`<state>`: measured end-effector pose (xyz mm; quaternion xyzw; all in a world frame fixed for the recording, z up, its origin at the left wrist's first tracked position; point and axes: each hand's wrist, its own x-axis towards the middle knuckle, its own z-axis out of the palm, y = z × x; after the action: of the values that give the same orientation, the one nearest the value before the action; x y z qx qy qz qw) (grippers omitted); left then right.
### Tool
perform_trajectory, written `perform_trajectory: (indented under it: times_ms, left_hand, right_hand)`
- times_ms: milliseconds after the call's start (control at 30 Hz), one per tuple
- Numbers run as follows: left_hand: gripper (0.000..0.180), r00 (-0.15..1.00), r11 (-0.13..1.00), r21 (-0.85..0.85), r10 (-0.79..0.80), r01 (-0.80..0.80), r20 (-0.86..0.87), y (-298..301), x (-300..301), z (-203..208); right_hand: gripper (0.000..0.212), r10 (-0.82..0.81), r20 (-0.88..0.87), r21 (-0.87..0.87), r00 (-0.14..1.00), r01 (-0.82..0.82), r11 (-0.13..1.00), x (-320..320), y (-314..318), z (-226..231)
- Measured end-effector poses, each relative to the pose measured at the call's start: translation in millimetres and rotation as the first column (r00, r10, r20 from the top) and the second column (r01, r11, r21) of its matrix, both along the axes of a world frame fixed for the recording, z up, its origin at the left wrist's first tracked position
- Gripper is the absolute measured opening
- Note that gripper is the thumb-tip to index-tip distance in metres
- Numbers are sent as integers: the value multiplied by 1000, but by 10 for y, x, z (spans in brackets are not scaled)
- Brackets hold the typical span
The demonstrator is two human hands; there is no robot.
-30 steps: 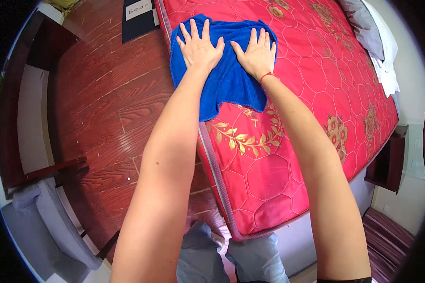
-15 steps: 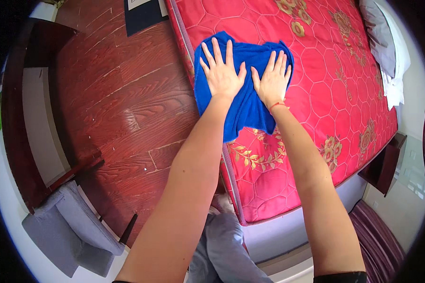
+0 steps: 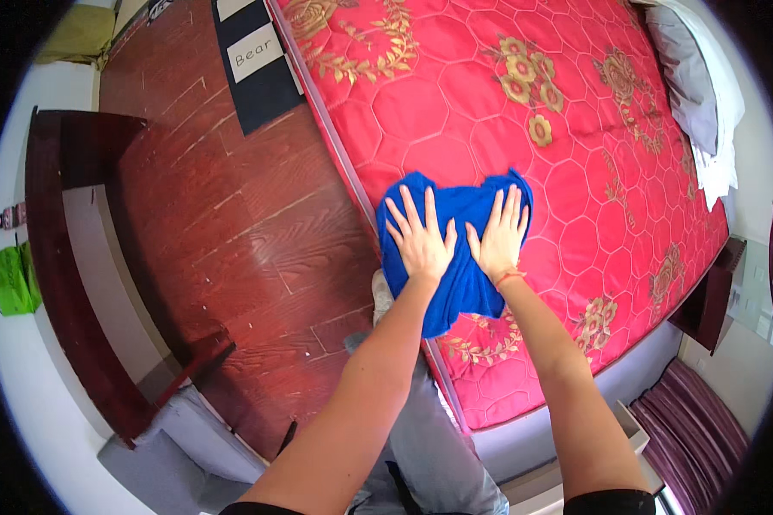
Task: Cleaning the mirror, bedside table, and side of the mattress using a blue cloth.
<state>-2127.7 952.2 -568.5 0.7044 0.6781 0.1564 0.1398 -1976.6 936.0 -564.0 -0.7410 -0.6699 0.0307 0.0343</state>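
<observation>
A crumpled bright blue cloth (image 3: 455,300), towel-like, is spread on the red quilted mattress (image 3: 593,197) beside its left edge. My left hand (image 3: 423,245) presses flat on the cloth's left part, fingers spread. On its right part lies my right hand (image 3: 496,240), also flat, with the thumb held apart and a thin red band at the wrist. The two thumbs point toward each other with a small gap between them. Neither hand grips the cloth. Folds run down from under the palms to the near corner.
A grey pillow (image 3: 683,81) with white fabric lies at the mattress's far right. Dark red wooden floor (image 3: 266,232) runs along the left, with a black mat (image 3: 266,99), a dark wood frame (image 3: 90,300) and a grey chair (image 3: 163,463). A purple striped curtain (image 3: 691,429) hangs at lower right.
The view has shifted, so bed, cloth and hands sit lower in the picture. One of my legs has come forward beside the bed. Both hands stay flat on the cloth.
</observation>
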Motion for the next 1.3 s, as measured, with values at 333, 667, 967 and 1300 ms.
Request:
perform_trajectory:
  times_ms: [333, 667, 967, 1300]
  left_hand:
    - [73, 996, 989, -124, -78, 83, 44, 706, -336, 157]
    - [72, 997, 983, 171, -51, 61, -61, 3366, -973, 39]
    - [69, 952, 908, 294, -262, 298, -156, 5728, -1393, -161]
    - [67, 799, 723, 357, -585, 592, -140, 7962, -1395, -225]
  right_hand:
    - [92, 6, -114, -130, 993, -21, 991, -227, 781, 235]
    - [87, -30, -82, 120, 996, 40, 992, -949, 3360, -12]
    - [88, -172, -94, 167, 981, 186, 968, -1257, 5170, -203]
    - [89, -319, 16, 233, 948, 306, 923, -1453, 7065, -313]
